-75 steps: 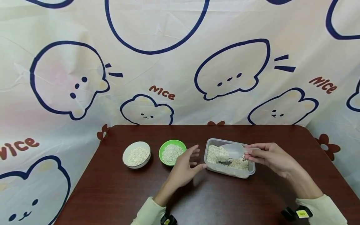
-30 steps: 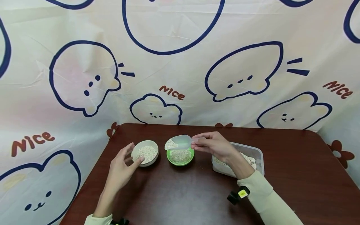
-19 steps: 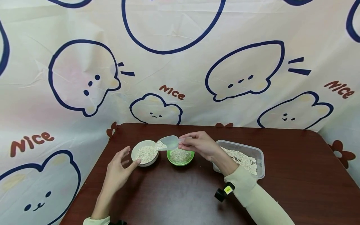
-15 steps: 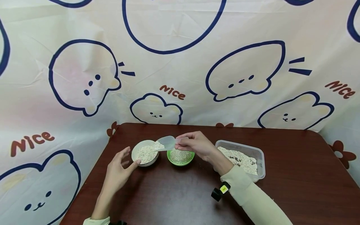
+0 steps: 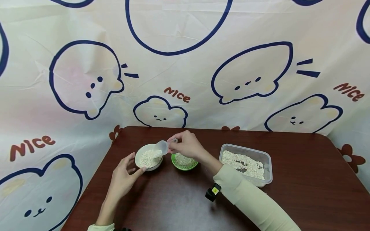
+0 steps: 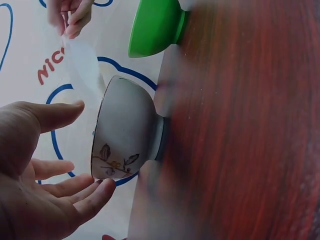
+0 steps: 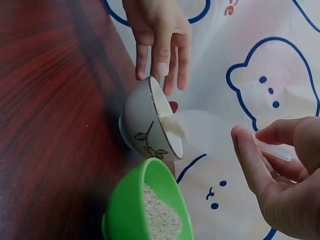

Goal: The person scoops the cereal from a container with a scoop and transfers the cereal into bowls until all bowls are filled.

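Note:
My right hand (image 5: 188, 146) pinches the handle of a translucent plastic scoop (image 5: 162, 147) over the white bowl (image 5: 157, 166). The scoop is tipped, and pale flakes slide off its lip into the bowl, blurred in the right wrist view. Similar flakes (image 5: 148, 158) fill much of this bowl, which has a leaf pattern outside. Around its near left side my left hand (image 5: 122, 175) spreads thumb and fingers, with fingertips right at the rim. To the right stands a green bowl (image 7: 125, 210) with more flakes, partly covered by my right hand in the head view.
A clear plastic box (image 5: 261, 156) stands at the right of the brown table (image 5: 173, 199), with a layer of flakes and a bare patch in its middle. Behind the table hangs a cartoon-printed cloth (image 5: 185, 73).
My right hand has carried the scoop left from the box, past the green bowl to the white one, and tilted it. My left hand has moved left to the white bowl's rim.

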{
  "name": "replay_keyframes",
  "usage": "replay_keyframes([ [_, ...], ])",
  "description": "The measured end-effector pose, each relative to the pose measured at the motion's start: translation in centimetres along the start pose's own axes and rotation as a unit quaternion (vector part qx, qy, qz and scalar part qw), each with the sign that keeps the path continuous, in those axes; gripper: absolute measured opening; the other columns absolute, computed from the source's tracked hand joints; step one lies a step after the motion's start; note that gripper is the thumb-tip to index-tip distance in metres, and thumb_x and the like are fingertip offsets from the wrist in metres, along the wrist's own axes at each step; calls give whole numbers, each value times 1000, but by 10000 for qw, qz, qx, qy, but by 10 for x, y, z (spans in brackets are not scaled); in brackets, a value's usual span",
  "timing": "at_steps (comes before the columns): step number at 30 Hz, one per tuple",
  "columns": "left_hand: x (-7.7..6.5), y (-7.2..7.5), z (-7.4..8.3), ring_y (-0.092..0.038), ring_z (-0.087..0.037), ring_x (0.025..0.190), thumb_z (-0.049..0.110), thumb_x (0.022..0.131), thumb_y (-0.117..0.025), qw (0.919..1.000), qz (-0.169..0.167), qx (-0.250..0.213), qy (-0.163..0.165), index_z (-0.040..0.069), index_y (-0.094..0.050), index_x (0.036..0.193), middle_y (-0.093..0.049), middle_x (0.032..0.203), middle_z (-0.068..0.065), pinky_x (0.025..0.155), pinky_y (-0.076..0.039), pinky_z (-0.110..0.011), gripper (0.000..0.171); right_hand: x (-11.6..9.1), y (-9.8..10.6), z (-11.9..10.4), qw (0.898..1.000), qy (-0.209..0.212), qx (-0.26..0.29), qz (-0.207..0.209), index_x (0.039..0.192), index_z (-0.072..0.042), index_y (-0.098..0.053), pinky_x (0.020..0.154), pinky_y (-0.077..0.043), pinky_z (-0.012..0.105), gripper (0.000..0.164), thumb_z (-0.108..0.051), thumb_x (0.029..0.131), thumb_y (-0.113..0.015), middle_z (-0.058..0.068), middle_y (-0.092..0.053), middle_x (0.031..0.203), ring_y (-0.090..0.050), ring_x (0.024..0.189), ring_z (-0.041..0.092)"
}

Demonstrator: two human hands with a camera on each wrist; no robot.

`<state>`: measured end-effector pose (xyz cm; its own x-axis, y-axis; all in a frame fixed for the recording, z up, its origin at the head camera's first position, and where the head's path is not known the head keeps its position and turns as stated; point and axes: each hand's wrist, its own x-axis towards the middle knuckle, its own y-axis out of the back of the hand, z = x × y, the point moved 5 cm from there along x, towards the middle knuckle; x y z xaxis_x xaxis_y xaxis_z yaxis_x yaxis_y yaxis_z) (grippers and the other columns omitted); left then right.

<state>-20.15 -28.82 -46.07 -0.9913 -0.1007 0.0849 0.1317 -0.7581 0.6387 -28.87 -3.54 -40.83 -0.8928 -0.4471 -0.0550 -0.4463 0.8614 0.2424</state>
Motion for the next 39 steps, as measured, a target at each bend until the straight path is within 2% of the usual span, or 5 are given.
replay_keyframes([
  [9,0,-1,-1,-58,-45,142,10,94,-83,10000,-15,20,34,-4,-40,161,-47,159,-28,106,-60,-49,81,-3,-5,-22,9865,525,-1539,196,116,-6,-83,57,-55,19,22,-12,101,-68,-1,-82,86,-77,73,5],
  [17,-1,-1,0,-58,-45,142,9,93,-84,10000,-23,2,48,-4,-40,161,-47,159,-28,106,-60,-48,82,-10,-4,-32,9797,691,-1871,222,117,-6,-83,53,-47,18,23,-13,101,-67,-4,-81,80,-75,71,4],
  [23,-2,5,4,-55,-44,145,13,95,-83,9999,41,75,110,-1,-40,162,-46,161,-26,109,-58,-52,81,-21,15,-37,9913,629,-1125,251,116,-5,-82,55,-51,19,21,-13,102,-69,5,-83,88,-82,84,20],
  [28,-3,9,16,-56,-44,144,13,95,-84,9996,255,137,-74,0,-41,162,-48,160,-25,108,-58,-53,81,-41,48,-39,9989,387,-63,249,123,-1,-78,80,-68,28,24,-10,103,-70,13,-83,96,-82,87,19],
  [39,-4,-13,57,-60,-43,141,11,93,-85,9976,166,-197,-647,4,-46,160,-53,157,-23,104,-61,-54,78,-103,136,-12,9935,-86,1034,475,139,11,-63,91,-68,33,36,-7,107,-64,11,-81,107,-81,96,17],
])
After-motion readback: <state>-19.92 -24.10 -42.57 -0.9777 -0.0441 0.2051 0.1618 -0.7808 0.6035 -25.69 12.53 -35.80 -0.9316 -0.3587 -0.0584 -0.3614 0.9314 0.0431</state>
